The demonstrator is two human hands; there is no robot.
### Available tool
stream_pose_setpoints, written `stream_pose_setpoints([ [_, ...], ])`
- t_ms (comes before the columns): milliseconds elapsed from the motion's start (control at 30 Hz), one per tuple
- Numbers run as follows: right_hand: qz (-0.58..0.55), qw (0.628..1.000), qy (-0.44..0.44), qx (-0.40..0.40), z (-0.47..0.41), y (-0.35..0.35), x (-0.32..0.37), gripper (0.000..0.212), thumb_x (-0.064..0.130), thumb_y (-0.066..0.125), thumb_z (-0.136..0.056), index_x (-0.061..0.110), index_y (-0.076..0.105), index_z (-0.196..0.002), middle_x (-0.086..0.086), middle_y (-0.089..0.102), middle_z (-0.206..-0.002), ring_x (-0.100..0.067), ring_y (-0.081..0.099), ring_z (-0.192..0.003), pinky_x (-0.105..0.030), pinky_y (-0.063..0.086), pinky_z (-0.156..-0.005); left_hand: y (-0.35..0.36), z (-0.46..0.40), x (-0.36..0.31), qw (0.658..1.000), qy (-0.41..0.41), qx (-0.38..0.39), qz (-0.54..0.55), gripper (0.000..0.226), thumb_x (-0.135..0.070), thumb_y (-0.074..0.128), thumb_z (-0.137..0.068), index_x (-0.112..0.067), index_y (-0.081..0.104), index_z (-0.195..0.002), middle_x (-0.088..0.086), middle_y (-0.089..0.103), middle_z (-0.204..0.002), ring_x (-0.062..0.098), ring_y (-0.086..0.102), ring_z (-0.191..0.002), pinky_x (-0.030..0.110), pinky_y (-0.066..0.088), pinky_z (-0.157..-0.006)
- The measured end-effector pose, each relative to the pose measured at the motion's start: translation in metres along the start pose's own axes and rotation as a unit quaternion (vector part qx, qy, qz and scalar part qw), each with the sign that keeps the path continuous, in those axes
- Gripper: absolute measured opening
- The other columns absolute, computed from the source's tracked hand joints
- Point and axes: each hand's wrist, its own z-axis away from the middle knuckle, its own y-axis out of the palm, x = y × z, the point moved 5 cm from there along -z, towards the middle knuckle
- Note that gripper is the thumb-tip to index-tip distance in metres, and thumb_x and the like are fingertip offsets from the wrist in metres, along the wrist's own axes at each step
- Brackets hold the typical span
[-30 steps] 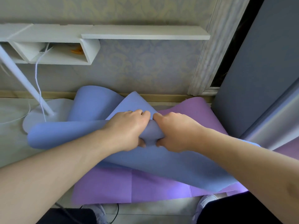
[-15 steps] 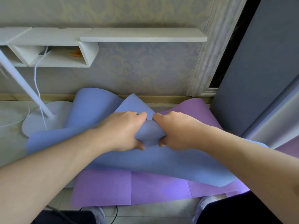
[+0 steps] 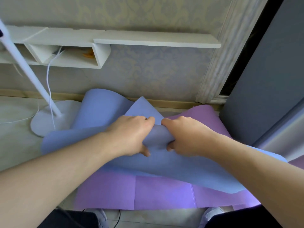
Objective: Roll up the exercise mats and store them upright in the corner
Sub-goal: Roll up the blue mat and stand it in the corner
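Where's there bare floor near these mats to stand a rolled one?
Bare pale floor lies left of the blue foam mat, though the white round lamp base and its thin white cord crowd its far side. The right is blocked by the grey panel. Centre is covered by the purple foam mat.

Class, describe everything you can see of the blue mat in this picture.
The blue mat is a thin, flexible, matte sheet that looks like foam. It lies rumpled across the purple mat, its far end curling up by the wall and its left part reaching the lamp base. The left hand and right hand both grip a bunched fold in its middle. It is not yet rolled.
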Motion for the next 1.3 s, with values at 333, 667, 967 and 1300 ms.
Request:
stream_pose_setpoints([
  [333, 0.116, 0.993, -0.003, -0.010, 0.008, -0.025, -0.004, 0.053, 0.047, 0.078, -0.085, 0.024, 0.037, -0.110, 0.003, 0.062, -0.093, -0.029, 0.064, -0.083, -0.039, 0.046, -0.061, -0.020, 0.004, 0.020, 0.996, -0.008, 0.036, 0.086, 0.045, -0.059, 0.075, -0.087, -0.027, 0.044, -0.090, 0.001, 0.061, -0.078, 0.026, 0.066, -0.070, 0.045, 0.058, -0.063],
  [667, 0.088, 0.993, -0.061, 0.045, -0.007, -0.017, -0.011, 0.039, 0.050, 0.073, -0.086, 0.036, 0.049, -0.113, 0.007, 0.063, -0.100, -0.024, 0.063, -0.089, -0.037, 0.050, -0.070, -0.001, -0.014, 0.029, 0.967, 0.024, 0.142, 0.212, 0.047, -0.067, 0.079, -0.068, -0.035, 0.059, -0.096, -0.006, 0.074, -0.088, 0.020, 0.074, -0.079, 0.051, 0.062, -0.072],
  [967, 0.067, 0.997, -0.024, 0.034, -0.008, -0.018, -0.026, 0.034, 0.044, 0.072, -0.085, 0.034, 0.052, -0.110, 0.008, 0.063, -0.099, -0.025, 0.063, -0.090, -0.044, 0.058, -0.077, -0.011, -0.010, -0.005, 0.999, -0.019, -0.032, 0.027, 0.058, -0.057, 0.081, -0.083, -0.023, 0.037, -0.099, -0.008, 0.049, -0.088, 0.019, 0.050, -0.074, 0.033, 0.027, -0.054],
  [1300, 0.092, 0.996, 0.016, -0.006, 0.005, -0.015, -0.003, 0.054, 0.050, 0.080, -0.080, 0.024, 0.044, -0.111, 0.005, 0.058, -0.085, -0.026, 0.056, -0.072, -0.037, 0.041, -0.057, -0.017, 0.002, 0.019, 0.991, -0.024, 0.041, 0.128, 0.044, -0.054, 0.081, -0.077, -0.028, 0.051, -0.096, -0.007, 0.062, -0.079, 0.009, 0.053, -0.048, 0.030, 0.044, -0.047],
])
